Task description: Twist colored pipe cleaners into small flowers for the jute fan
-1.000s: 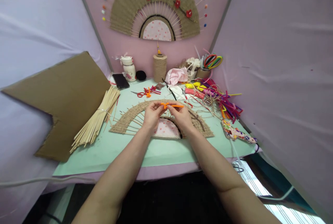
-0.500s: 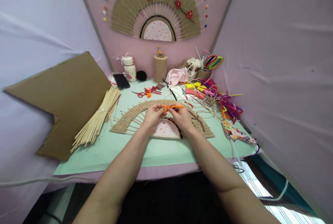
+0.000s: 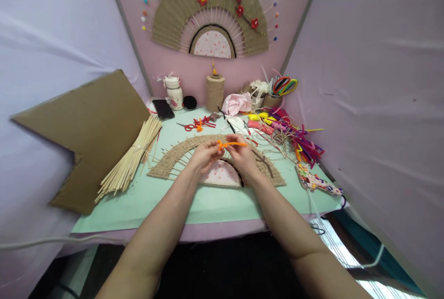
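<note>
Both hands meet over a half-round woven jute fan [image 3: 175, 158] lying on the green mat [image 3: 215, 206]. My left hand [image 3: 204, 155] pinches the looped left end of an orange pipe cleaner [image 3: 231, 144]. My right hand [image 3: 241, 155] is closed on the same pipe cleaner a little further right, and its straight tail sticks out to the right above the fingers. The fan's pink dotted centre [image 3: 222, 176] shows just below the two hands.
A bundle of bamboo sticks [image 3: 130, 160] and a cardboard sheet [image 3: 86, 123] lie left. Red scissors [image 3: 189, 126], a phone [image 3: 163, 109], a twine spool [image 3: 215, 91] and loose coloured pipe cleaners [image 3: 298, 139] crowd the back and right. A glue gun [image 3: 315, 181] rests at the right edge.
The hands have drawn closer together and sunk slightly toward the fan, still working the orange pipe cleaner. The view has tipped down a little.
</note>
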Demonstrator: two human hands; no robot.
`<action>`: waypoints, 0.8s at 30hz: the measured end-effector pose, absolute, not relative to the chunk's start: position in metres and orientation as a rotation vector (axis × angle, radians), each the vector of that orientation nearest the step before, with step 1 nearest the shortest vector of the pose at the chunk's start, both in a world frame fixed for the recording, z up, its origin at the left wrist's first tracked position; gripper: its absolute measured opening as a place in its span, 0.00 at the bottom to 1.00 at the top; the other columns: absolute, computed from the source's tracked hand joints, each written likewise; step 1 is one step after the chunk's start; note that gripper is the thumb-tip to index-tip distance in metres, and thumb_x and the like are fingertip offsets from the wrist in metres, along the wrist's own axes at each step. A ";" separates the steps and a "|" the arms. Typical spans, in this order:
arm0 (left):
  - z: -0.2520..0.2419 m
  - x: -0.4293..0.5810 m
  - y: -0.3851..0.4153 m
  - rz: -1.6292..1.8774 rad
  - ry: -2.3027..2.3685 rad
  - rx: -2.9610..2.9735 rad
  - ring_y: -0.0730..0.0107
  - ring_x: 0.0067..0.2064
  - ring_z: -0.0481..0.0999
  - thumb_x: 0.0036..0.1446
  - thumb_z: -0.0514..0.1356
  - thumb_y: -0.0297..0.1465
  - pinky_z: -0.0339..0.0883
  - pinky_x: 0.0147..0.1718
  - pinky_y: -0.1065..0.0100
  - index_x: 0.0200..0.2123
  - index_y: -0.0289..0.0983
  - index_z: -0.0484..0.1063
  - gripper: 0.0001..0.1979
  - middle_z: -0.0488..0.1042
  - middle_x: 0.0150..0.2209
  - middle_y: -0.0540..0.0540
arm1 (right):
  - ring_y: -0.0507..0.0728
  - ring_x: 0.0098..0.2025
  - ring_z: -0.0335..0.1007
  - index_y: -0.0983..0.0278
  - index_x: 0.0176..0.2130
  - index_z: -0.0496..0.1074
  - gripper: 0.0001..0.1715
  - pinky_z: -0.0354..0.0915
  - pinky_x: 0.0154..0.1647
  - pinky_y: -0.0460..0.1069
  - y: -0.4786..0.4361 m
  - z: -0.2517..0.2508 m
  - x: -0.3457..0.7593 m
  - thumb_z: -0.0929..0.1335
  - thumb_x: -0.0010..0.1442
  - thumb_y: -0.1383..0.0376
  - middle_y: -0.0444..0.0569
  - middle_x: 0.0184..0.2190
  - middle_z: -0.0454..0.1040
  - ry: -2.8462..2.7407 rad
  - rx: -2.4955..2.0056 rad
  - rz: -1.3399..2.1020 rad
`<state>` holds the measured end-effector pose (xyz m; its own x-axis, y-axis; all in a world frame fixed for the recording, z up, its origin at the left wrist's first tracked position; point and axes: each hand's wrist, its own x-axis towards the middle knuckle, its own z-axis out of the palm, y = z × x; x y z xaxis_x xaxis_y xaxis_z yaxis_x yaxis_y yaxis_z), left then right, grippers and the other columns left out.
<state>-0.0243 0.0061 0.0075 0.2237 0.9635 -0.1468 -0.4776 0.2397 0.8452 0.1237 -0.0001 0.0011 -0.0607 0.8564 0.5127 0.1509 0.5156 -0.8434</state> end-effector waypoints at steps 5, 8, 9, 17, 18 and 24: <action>0.005 -0.019 0.009 1.552 0.928 1.163 0.78 0.24 0.69 0.45 0.63 0.28 0.63 0.28 0.73 0.29 0.35 0.67 0.07 0.70 0.22 0.53 | 0.51 0.29 0.66 0.64 0.33 0.73 0.10 0.64 0.30 0.47 0.004 0.001 0.125 0.70 0.46 0.66 0.47 0.30 0.73 -1.091 -0.889 1.659; 0.007 -0.014 0.004 1.571 0.936 1.243 0.78 0.25 0.69 0.46 0.62 0.27 0.63 0.28 0.73 0.29 0.35 0.67 0.06 0.70 0.23 0.53 | 0.49 0.29 0.65 0.63 0.30 0.73 0.09 0.63 0.29 0.45 0.002 0.002 0.124 0.72 0.45 0.64 0.44 0.28 0.73 -0.978 -0.794 1.656; 0.008 -0.013 0.002 1.566 0.931 1.249 0.78 0.25 0.69 0.46 0.61 0.27 0.63 0.28 0.73 0.29 0.35 0.67 0.06 0.70 0.24 0.53 | 0.49 0.29 0.65 0.63 0.30 0.74 0.10 0.62 0.29 0.45 0.001 0.002 0.123 0.73 0.45 0.63 0.44 0.28 0.73 -0.991 -0.787 1.598; 0.004 -0.011 0.002 1.428 0.908 1.065 0.79 0.23 0.69 0.44 0.64 0.27 0.63 0.26 0.74 0.28 0.34 0.68 0.07 0.71 0.23 0.52 | 0.52 0.31 0.67 0.65 0.31 0.73 0.08 0.63 0.36 0.48 0.004 0.000 0.124 0.69 0.52 0.61 0.45 0.28 0.73 -1.412 -0.914 1.054; 0.004 -0.013 0.003 1.376 0.887 0.995 0.79 0.23 0.68 0.44 0.64 0.26 0.63 0.26 0.74 0.27 0.34 0.68 0.07 0.70 0.22 0.51 | 0.53 0.32 0.67 0.64 0.31 0.73 0.07 0.63 0.36 0.49 0.004 0.000 0.126 0.69 0.54 0.62 0.46 0.28 0.73 -1.488 -0.914 0.960; 0.021 -0.028 -0.001 0.869 0.720 0.437 0.85 0.19 0.64 0.45 0.56 0.15 0.68 0.29 0.75 0.25 0.31 0.69 0.07 0.68 0.21 0.50 | 0.56 0.39 0.67 0.62 0.33 0.71 0.05 0.63 0.42 0.52 -0.006 0.010 0.131 0.65 0.59 0.64 0.50 0.34 0.72 -1.895 -0.786 0.300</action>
<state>-0.0277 -0.0012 0.0212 0.4374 0.8108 -0.3889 -0.5330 0.5821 0.6141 0.1315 -0.0062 0.0098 -0.2691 0.6402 0.7195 0.3869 0.7560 -0.5280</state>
